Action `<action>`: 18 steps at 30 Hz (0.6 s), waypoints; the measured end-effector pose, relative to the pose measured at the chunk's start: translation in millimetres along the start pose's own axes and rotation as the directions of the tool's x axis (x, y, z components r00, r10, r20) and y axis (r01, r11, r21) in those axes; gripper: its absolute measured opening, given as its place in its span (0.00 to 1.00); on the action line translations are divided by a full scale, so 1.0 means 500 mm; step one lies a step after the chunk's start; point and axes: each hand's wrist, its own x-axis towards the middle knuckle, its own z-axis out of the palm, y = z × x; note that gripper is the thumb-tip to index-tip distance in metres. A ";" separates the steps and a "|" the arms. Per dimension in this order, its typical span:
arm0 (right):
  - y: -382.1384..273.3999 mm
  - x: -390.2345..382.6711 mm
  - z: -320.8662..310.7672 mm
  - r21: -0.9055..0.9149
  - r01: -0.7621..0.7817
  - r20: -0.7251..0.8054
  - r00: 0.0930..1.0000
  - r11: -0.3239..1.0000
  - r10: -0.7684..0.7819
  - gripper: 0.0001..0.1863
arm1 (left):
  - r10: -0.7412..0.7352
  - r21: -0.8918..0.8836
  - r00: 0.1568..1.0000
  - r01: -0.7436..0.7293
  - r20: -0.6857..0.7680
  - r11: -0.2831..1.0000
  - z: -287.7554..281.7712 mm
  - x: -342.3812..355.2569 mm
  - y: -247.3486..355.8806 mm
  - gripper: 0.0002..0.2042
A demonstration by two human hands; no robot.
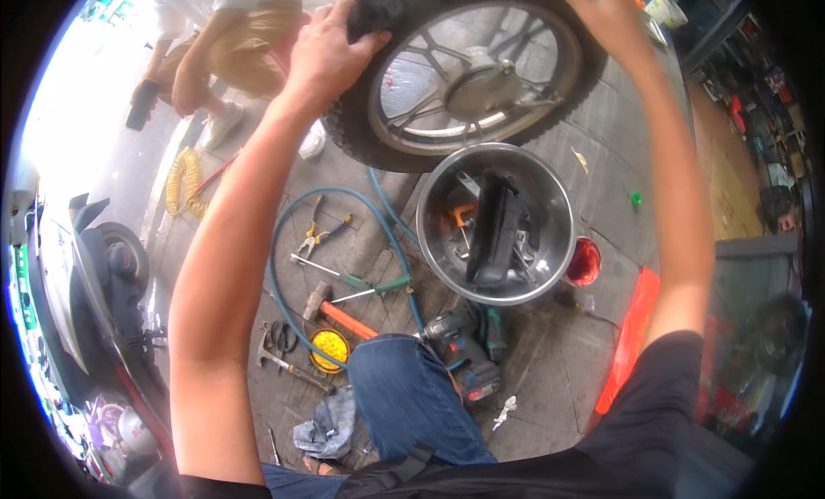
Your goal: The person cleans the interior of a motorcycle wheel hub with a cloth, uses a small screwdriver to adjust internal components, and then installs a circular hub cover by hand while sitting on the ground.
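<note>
Where a Cast-Spoke Wheel (483,95) Leans, Its Top Is Lost to View

As I look on, the person's left hand (331,52) grasps the knobbly tyre (348,138) at its upper left, thumb over the sidewall and fingers along the outer edge. The right hand (608,22) is at the tyre's upper right, but it is blurred and its fingers run out of sight, so I cannot tell whether it grips the rubber or merely rests there. The wheel tilts just beyond a steel bowl (565,211), whose rim overlaps the tyre's lowest part; whether the two touch is unclear.

Inside the bowl, a long black plastic part (491,232) covers much of what lies beneath. An orange-handled tool (464,214) shows at its left, while the metal pieces to the right blend together. Just beside the bowl is a red tub (585,263), its contents hard to name.

On the paving, a blue hose (276,267) loops around pliers (311,241) and green-handled screwdrivers (395,285). An orange-handled hammer (318,303) runs up to the denim knee (408,387), which may hide its end. Near it are a round dish of yellow stuff (329,348) and a claw hammer (292,367). A cordless driver (460,336) lies by the knee, partly tangled with a dark green tool (496,336). At upper left, a bystander (249,52) in beige trousers is cut off by the edge, washed out by glare.
</note>
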 end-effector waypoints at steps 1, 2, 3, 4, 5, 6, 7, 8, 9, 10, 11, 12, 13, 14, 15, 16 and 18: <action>-0.019 0.043 0.015 0.076 0.075 0.064 0.995 0.994 -0.080 0.28 | 0.015 -0.004 1.000 -0.015 -0.021 1.000 0.004 -0.003 0.002 0.36; -0.012 0.085 0.042 0.150 0.138 0.122 0.980 0.979 -0.157 0.31 | 0.036 -0.012 0.999 -0.036 -0.041 0.999 0.012 -0.004 0.005 0.36; -0.002 0.110 0.072 0.158 0.066 0.256 0.961 0.985 -0.105 0.33 | 0.048 -0.081 0.998 -0.052 -0.051 0.995 0.017 -0.006 0.008 0.36; 0.026 0.122 0.079 0.129 -0.006 0.384 0.922 0.992 -0.044 0.35 | 0.056 -0.109 0.997 -0.061 -0.051 0.992 0.036 0.000 0.022 0.36; 0.039 0.124 0.097 0.106 0.005 0.376 0.926 0.994 -0.044 0.36 | 0.049 -0.097 0.998 -0.054 -0.050 0.994 0.039 -0.003 0.017 0.36; 0.053 0.118 0.112 0.079 0.016 0.369 0.928 0.997 -0.044 0.36 | 0.042 -0.091 0.998 -0.047 -0.049 0.995 0.046 -0.003 0.014 0.36; 0.036 0.116 0.123 0.079 0.033 0.364 0.929 0.996 -0.060 0.37 | 0.027 -0.078 0.999 -0.029 -0.023 0.997 0.040 -0.012 0.003 0.36; 0.025 0.106 0.124 0.100 -0.018 0.383 0.924 0.995 -0.021 0.39 | 0.033 -0.092 0.999 -0.035 -0.017 0.995 0.035 -0.010 -0.008 0.36; 0.022 0.104 0.116 0.122 0.001 0.380 0.924 0.993 -0.048 0.41 | 0.039 -0.109 0.999 -0.040 -0.011 0.993 0.033 -0.003 -0.019 0.35; 0.020 0.105 0.107 0.142 0.020 0.378 0.923 0.990 -0.073 0.43 | 0.046 -0.129 0.999 -0.046 -0.003 0.991 0.034 0.004 -0.028 0.35; 0.028 0.106 0.106 0.135 0.057 0.359 0.928 0.989 -0.102 0.45 | 0.064 -0.125 0.998 -0.064 -0.007 0.990 0.033 0.017 -0.035 0.35; 0.038 0.105 0.107 0.127 0.094 0.340 0.931 0.987 -0.132 0.46 | 0.078 -0.156 0.997 -0.073 0.023 0.985 0.033 0.031 -0.042 0.35; 0.045 0.102 0.102 0.111 0.129 0.323 0.933 0.985 -0.159 0.48 | 0.097 -0.195 0.994 -0.085 0.051 0.977 0.030 0.049 -0.041 0.34; 0.049 0.097 0.099 0.078 0.104 0.295 0.948 0.991 -0.123 0.48 | 0.117 -0.231 0.990 -0.096 0.078 0.968 0.023 0.063 -0.040 0.34; 0.052 0.092 0.096 0.048 0.078 0.264 0.961 0.996 -0.088 0.48 | 0.143 -0.229 0.986 -0.121 0.081 0.966 0.019 0.073 -0.037 0.35; 0.058 0.079 0.085 0.012 0.045 0.237 0.970 0.999 -0.047 0.49 | 0.197 -0.232 0.975 -0.169 0.104 0.958 0.019 0.071 -0.024 0.35; 0.103 0.062 0.057 -0.067 -0.079 0.246 0.965 0.995 0.093 0.49 | 0.313 -0.244 0.937 -0.270 0.156 0.931 0.015 0.050 0.007 0.34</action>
